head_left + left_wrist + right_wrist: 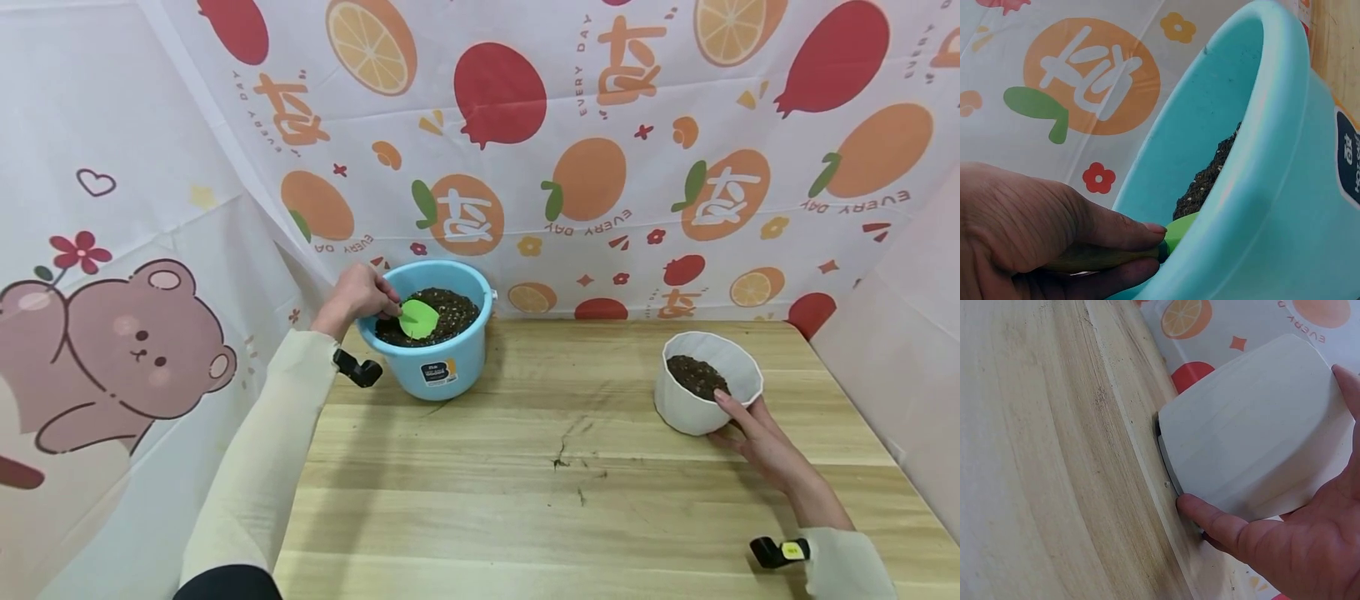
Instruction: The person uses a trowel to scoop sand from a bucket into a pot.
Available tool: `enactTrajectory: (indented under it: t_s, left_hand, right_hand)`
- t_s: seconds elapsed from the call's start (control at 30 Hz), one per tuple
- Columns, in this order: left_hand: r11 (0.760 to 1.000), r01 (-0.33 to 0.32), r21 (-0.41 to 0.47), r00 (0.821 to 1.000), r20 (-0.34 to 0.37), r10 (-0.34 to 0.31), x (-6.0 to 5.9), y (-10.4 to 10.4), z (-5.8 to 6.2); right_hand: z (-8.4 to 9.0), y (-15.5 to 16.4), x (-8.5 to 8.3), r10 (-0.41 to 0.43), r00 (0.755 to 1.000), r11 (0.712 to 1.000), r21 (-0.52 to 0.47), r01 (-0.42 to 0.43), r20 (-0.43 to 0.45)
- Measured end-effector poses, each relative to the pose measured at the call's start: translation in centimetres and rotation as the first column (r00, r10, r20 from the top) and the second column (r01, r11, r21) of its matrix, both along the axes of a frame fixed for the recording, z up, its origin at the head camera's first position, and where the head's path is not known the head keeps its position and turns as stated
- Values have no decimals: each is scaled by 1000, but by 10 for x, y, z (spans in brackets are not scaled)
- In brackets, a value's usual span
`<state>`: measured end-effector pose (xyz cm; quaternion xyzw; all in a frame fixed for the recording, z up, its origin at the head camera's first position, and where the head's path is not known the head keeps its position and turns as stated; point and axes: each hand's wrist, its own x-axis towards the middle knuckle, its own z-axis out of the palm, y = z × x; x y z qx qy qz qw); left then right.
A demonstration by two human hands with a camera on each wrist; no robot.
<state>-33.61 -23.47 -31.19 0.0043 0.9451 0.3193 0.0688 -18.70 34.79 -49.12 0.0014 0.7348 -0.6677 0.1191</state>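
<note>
My left hand grips a small garden trowel by its wooden handle, over the left rim of a light-blue bucket. The trowel's green blade lies against dark, speckled soil inside the bucket. Over on the right, my right hand holds a white faceted plant pot, one finger at the rim and others low on its side. The pot tips a little, and dark soil covers its bottom. In the right wrist view, a fingertip presses near the pot's base, close to the tabletop.
Both vessels are on a light wooden table. Scattered soil crumbs lie between them. A fruit-print cloth hangs along the back edge, and a bear-print cloth hangs at the left. A pale cloth borders the right side.
</note>
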Motion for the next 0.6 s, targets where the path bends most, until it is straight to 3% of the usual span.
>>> enactTrajectory:
  t_s: [0.6]
  left_hand:
    - [997,-63,46,998,6,63,1,9,-5]
  right_hand:
    - [1,0,1,-8,1000,1000,1,8,1]
